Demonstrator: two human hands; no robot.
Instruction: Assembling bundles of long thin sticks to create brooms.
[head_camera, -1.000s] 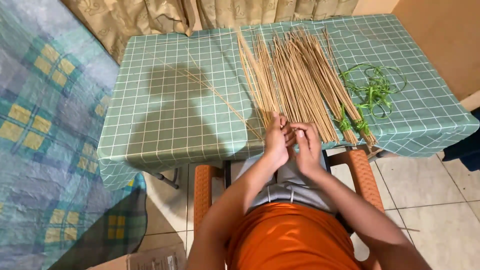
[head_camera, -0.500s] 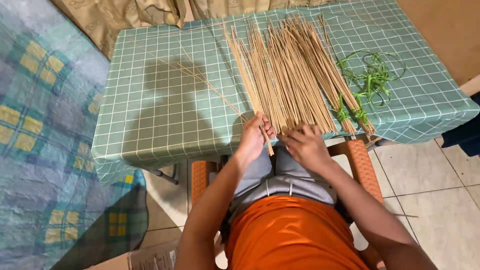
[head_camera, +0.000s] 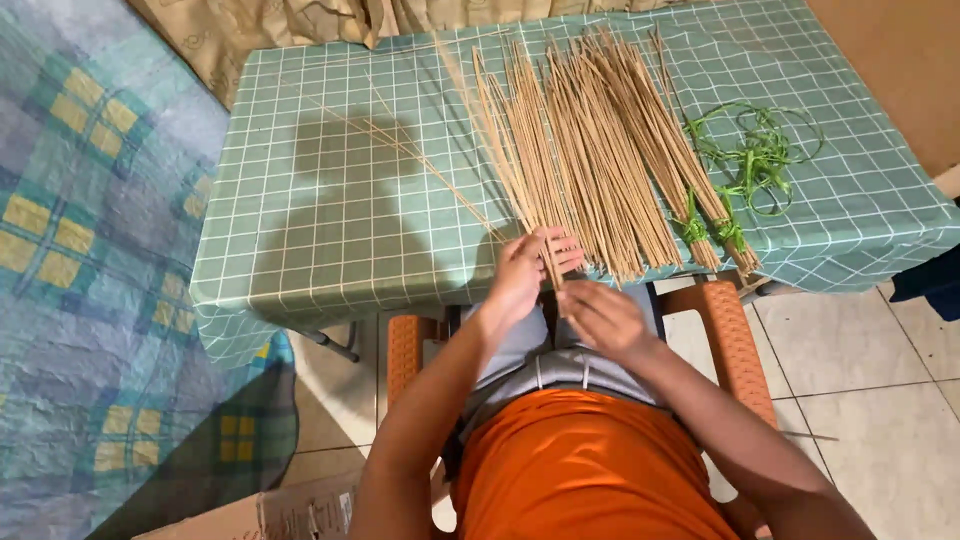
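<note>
The left hand (head_camera: 528, 268) sits at the near edge of the table (head_camera: 330, 230), its fingers curled around the near ends of a few sticks (head_camera: 535, 215) — a narrow grip, thumb and fingers closed on the thin stems. These sticks run away from the hand across the cloth, up toward the far edge. The right hand (head_camera: 603, 317) is just below and right of the left one, off the table edge and over the lap; its fingers are bent loosely and their tips point toward the stick ends in the left hand, but whether they touch or pinch a stick I cannot tell.

Right of the left hand lies the main pile of sticks (head_camera: 610, 160), spread in a fan, the near ends reaching the table edge. Farther right of both hands are two bundles (head_camera: 715, 225) tied with green strips, and beyond them a loose tangle of green strips (head_camera: 755, 150). Left of the left hand, a few stray thin stems (head_camera: 420, 160) lie slanted on the checked cloth, in the shadow of the person's head. The person sits in an orange chair (head_camera: 725, 330) — its arm shows just right of the right hand.
</note>
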